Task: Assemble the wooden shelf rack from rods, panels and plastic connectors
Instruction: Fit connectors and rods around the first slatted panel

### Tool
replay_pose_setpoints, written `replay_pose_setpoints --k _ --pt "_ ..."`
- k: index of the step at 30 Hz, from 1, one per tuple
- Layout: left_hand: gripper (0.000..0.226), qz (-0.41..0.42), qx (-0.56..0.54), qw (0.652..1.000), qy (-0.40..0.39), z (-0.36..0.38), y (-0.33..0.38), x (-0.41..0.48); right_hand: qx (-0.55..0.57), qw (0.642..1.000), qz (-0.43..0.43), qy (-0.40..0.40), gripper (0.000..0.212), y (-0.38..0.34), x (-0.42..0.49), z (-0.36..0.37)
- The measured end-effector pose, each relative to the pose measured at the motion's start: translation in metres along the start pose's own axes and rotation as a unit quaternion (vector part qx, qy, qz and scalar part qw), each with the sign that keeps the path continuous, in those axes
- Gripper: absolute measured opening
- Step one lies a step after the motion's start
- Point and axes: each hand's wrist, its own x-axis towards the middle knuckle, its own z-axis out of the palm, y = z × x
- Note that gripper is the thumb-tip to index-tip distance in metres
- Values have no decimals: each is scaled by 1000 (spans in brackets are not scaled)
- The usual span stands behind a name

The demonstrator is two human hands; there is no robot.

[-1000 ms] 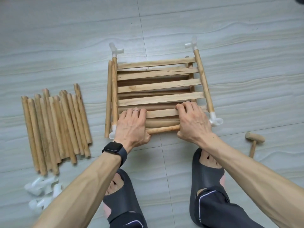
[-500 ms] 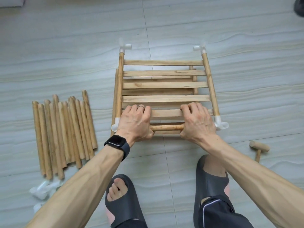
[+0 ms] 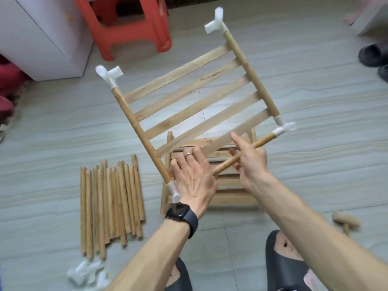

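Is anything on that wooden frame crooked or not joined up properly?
Yes. The near rod sits in the right connector only; its other end stops short of the left connector, so it slants across the frame. The right hand grips it.

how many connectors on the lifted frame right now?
4, one per corner: far-right connector, far-left connector, near-right connector holding the rod, near-left connector partly behind the left hand. The loose connectors aren't counted.
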Motion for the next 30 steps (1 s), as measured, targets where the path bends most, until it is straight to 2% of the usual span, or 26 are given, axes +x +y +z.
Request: replay_pose_setpoints --k 2,4,8,9,11,12,13,14,15,18,20,23,26,28,30 --pt "62 2 10 1000 8 -6 5 -8 43 998 22 48 83 -18 1 22" --pt "62 -8 10 1000 1 -13 8 -6 -2 994 -6 108 90 -19 2 35" --pt "66 -69 -75 988 -113 -25 23 5 -125 978 -63 154 81 -27 19 44" --pt "69 -86 -123 977 -153 -27 28 8 -183 967 -73 164 76 -33 23 43" --pt "68 -97 -239 929 -265 -32 35 14 -308 929 -126 165 73 -40 35 37" --pt "58 -78 -271 910 -305 -36 35 18 -356 909 -161 147 74 -42 41 31" --pt "42 -43 -275 907 -316 -40 30 21 -401 887 -192 122 75 -45 46 24" --pt "27 -9 -263 917 -298 -45 23 27 -447 863 -217 93 77 -47 50 18" --pt "22 15 -249 934 -256 -49 13 35 -494 835 -237 62 79 -50 55 13" --pt "41 50 -164 982 -77 -60 -23 69 -605 745 -278 -38 81 -57 62 0" --pt "58 30 -107 993 -37 -60 -53 91 -643 704 -283 -102 80 -61 62 -2" --pt "67 -17 -70 993 -93 -38 -95 107 -666 667 -291 -167 87 -71 61 7" --pt "66 -60 -235 953 -182 -10 -116 97 -680 640 -300 -196 99 -81 62 24" --pt "72 -78 -296 937 -166 0 -119 88 -699 616 -299 -206 96 -83 65 35" --pt "77 -88 -309 938 -133 7 -120 80 -701 610 -305 -208 89 -81 69 42"
